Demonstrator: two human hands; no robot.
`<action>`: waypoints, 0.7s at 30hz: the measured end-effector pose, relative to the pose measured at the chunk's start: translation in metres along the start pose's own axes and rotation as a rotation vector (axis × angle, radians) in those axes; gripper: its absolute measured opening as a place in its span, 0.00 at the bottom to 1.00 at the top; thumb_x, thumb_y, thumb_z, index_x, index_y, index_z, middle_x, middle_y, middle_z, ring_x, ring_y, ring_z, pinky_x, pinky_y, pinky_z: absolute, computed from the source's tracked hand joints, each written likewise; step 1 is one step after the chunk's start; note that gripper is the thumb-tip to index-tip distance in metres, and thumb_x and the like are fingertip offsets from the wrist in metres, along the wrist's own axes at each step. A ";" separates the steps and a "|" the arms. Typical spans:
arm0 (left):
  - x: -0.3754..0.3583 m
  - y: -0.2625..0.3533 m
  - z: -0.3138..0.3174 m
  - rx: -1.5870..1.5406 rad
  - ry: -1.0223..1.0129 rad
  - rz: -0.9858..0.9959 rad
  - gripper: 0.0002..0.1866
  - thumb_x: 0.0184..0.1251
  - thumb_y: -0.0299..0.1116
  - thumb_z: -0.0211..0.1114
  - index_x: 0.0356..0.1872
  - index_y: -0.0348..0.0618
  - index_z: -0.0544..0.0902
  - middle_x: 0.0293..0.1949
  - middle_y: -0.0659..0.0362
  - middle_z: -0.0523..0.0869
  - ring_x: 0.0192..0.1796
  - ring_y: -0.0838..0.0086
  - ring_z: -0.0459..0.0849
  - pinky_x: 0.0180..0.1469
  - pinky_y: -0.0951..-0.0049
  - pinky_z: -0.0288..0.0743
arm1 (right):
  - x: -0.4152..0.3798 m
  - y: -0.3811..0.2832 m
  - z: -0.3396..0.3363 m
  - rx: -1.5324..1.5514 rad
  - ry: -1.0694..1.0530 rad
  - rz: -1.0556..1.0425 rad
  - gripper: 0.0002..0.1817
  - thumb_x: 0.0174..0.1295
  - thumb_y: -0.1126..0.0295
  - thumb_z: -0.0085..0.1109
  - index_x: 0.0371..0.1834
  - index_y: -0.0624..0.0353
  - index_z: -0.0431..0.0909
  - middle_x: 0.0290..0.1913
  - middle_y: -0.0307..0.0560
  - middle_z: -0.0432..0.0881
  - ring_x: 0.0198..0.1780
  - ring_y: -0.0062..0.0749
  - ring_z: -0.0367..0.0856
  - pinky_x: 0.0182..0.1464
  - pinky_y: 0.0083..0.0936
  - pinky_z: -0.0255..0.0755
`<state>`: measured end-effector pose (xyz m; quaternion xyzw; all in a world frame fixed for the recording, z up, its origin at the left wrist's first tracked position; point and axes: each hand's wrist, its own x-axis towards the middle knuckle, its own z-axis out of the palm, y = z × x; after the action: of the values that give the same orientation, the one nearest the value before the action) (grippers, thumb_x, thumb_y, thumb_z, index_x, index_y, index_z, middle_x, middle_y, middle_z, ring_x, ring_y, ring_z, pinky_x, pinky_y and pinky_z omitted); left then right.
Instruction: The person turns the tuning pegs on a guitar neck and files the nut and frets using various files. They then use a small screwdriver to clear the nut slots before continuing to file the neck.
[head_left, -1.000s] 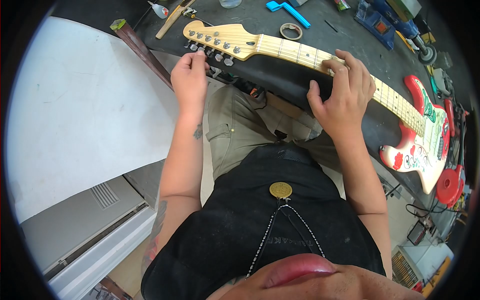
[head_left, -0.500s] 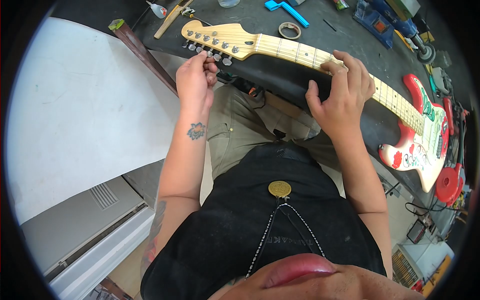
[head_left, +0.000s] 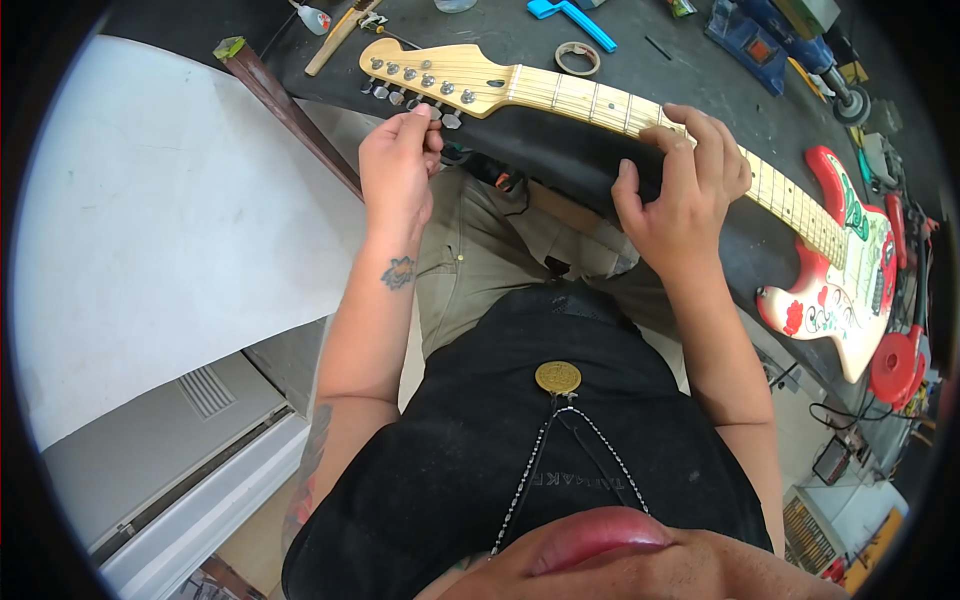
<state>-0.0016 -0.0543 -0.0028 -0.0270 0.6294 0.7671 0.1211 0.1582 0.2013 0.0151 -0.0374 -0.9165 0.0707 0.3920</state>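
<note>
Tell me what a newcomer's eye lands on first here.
The electric guitar lying across the dark workbench, its red-and-white painted body at the right. The left hand pinches a tuning peg at the headstock, while the right hand presses the strings mid-neck.

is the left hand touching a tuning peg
Touching. The head view shows the left hand with thumb and fingertips pinched on a tuning peg under the headstock, no gap.

On my black apron (head_left: 520,450), low in the middle of the frame, I see faint grey letters upside down to me, too dim to read with certainty. I can read nothing else.
</note>
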 end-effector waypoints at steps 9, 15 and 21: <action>-0.010 -0.008 0.000 -0.081 -0.059 -0.034 0.13 0.88 0.36 0.69 0.45 0.34 0.87 0.32 0.60 0.87 0.26 0.83 0.71 0.30 0.78 0.63 | 0.000 -0.001 0.000 -0.001 0.014 -0.008 0.19 0.55 0.65 0.78 0.50 0.50 0.86 0.68 0.43 0.84 0.73 0.49 0.78 0.70 0.48 0.57; -0.018 -0.015 0.010 0.081 -0.069 0.058 0.13 0.87 0.36 0.70 0.45 0.34 0.90 0.31 0.59 0.89 0.26 0.83 0.73 0.31 0.79 0.65 | -0.004 0.002 -0.003 0.033 0.052 -0.080 0.15 0.54 0.65 0.77 0.44 0.49 0.85 0.63 0.41 0.86 0.69 0.48 0.81 0.69 0.48 0.58; -0.004 -0.015 -0.007 -0.552 -0.276 -0.373 0.15 0.89 0.36 0.64 0.47 0.32 0.91 0.30 0.56 0.90 0.24 0.79 0.74 0.30 0.77 0.63 | -0.002 0.001 -0.001 0.050 0.060 -0.068 0.14 0.54 0.66 0.76 0.43 0.48 0.85 0.61 0.40 0.86 0.68 0.47 0.82 0.68 0.48 0.59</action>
<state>0.0045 -0.0587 -0.0183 -0.0691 0.3606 0.8693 0.3309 0.1597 0.2018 0.0142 0.0015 -0.9030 0.0788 0.4224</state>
